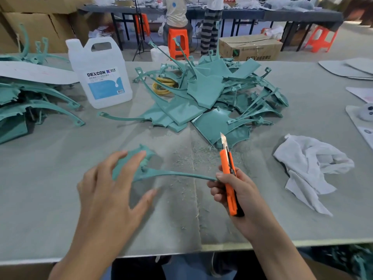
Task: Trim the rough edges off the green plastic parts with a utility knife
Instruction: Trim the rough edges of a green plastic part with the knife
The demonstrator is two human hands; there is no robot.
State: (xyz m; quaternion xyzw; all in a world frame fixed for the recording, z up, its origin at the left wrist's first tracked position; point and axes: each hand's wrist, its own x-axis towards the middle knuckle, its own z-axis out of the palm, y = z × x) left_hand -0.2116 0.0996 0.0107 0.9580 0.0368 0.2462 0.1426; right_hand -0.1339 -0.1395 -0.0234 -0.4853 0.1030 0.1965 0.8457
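Note:
My right hand (234, 190) grips an orange utility knife (229, 178) with its blade out and pointing up and away. The same hand's fingertips also pinch the thin tip of a green plastic part (161, 172), a fan-shaped piece with a long curved arm, held just above the table. My left hand (113, 184) hovers with spread, relaxed fingers over the wide end of that part; its fingertips are at the part's edge. A pile of green parts (210, 98) lies further back in the middle of the table.
A white DEXCON jug (101, 73) stands at the back left beside another stack of green parts (30, 98). A crumpled white cloth (310, 168) lies to the right. Green shavings (193, 156) litter the grey table (60, 219). A yellow coiled cord (163, 85) sits behind the pile.

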